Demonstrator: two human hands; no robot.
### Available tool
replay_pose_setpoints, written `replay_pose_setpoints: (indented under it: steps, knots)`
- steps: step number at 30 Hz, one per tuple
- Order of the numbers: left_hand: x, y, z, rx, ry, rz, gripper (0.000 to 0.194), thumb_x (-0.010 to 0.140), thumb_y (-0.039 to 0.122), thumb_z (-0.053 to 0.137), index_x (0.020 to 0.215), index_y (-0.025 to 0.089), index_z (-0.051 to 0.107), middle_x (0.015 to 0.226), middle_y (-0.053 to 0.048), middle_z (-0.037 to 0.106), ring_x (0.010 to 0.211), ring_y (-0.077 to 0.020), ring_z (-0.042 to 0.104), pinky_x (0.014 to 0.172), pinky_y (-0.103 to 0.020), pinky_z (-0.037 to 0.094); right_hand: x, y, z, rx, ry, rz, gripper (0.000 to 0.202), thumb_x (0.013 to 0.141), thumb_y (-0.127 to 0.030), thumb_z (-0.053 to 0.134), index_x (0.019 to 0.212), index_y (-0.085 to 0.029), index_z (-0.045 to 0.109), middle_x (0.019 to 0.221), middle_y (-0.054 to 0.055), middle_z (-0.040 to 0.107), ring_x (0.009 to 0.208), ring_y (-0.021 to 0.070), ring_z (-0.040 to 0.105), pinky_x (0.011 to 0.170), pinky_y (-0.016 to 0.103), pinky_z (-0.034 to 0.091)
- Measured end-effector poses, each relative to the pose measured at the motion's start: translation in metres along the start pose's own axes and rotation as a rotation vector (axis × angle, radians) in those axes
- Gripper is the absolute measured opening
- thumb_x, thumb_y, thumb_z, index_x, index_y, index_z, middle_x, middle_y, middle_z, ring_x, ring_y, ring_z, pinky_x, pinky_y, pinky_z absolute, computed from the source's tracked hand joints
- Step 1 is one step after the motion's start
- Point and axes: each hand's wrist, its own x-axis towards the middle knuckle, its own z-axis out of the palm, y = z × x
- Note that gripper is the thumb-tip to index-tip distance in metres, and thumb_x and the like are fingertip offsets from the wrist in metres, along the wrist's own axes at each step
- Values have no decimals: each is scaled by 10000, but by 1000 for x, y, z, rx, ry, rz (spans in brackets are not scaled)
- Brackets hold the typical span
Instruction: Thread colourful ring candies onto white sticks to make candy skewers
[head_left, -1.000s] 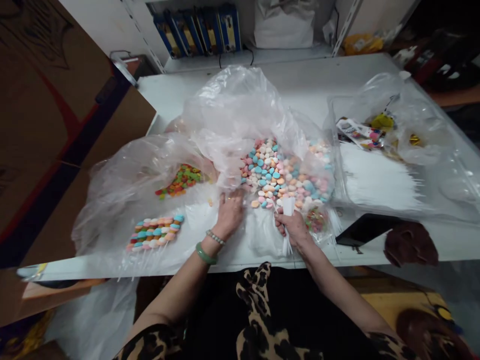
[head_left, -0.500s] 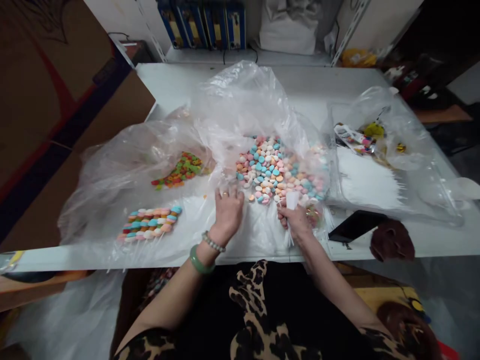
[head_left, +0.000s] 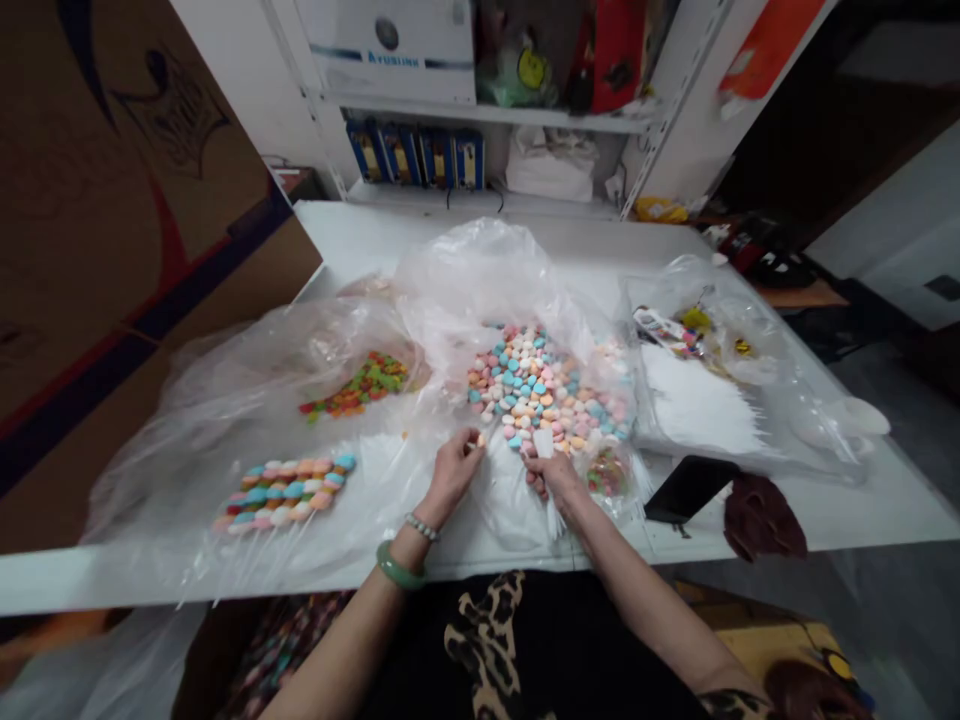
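My left hand (head_left: 455, 468) pinches a small pale orange candy (head_left: 481, 440) between thumb and fingertips, just left of the pastel candy pile (head_left: 525, 385). My right hand (head_left: 555, 480) is closed round a bundle of thin white sticks (head_left: 553, 522), whose white upper end (head_left: 544, 441) stands out above the fingers. The pile of pink, blue, white and orange candies lies in an open clear plastic bag (head_left: 480, 265). To the left, finished-looking rows of candies on sticks (head_left: 289, 490) lie side by side on plastic. Behind them are green and red gummies (head_left: 364, 382).
A clear tray (head_left: 780, 465) with many white sticks (head_left: 697, 400) and wrappers is on the right. A black phone (head_left: 686, 488) leans before it, by a dark red cloth item (head_left: 761, 515). A large cardboard box (head_left: 247, 270) stands at left; shelves rise behind.
The head view has tilted up, showing more shelf. My left hand has gone from lying spread on the plastic to pinching a candy. My right hand still grips the sticks.
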Motion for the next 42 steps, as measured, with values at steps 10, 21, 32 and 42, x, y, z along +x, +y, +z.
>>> replay_pose_setpoints:
  steps: [10, 21, 32, 42]
  knots:
    - [-39, 27, 10, 510, -222, 258, 260, 847, 89, 393, 995, 200, 577, 952, -63, 598, 820, -170, 581, 689, -271, 435, -23, 9, -8, 75, -51, -41, 303, 616, -325, 685, 849, -157, 586, 432, -60, 534, 290, 56, 350, 297, 175, 197]
    - [4, 36, 30, 309, -143, 180, 249, 843, 181, 530, 1042, 195, 679, 976, -68, 639, 856, -175, 598, 779, -278, 452, -16, 13, -27, 199, -49, 108, 301, 602, -294, 687, 842, -174, 550, 423, -71, 508, 283, 54, 334, 300, 171, 175]
    - [-5, 34, 24, -228, -199, -113, 206, 788, 216, 552, 969, 165, 636, 626, 25, 535, 549, -110, 519, 556, -230, 441, -15, 16, -30, 246, -89, 91, 284, 589, -264, 673, 835, -174, 562, 431, -65, 522, 291, 55, 343, 295, 174, 189]
    - [-61, 12, 40, 566, -306, 372, 447, 891, 68, 336, 1301, 152, 493, 1227, -144, 546, 1022, -209, 536, 924, -365, 462, -15, 15, -25, 242, -63, 68, 283, 590, -281, 672, 829, -175, 562, 426, -68, 520, 287, 55, 347, 291, 172, 203]
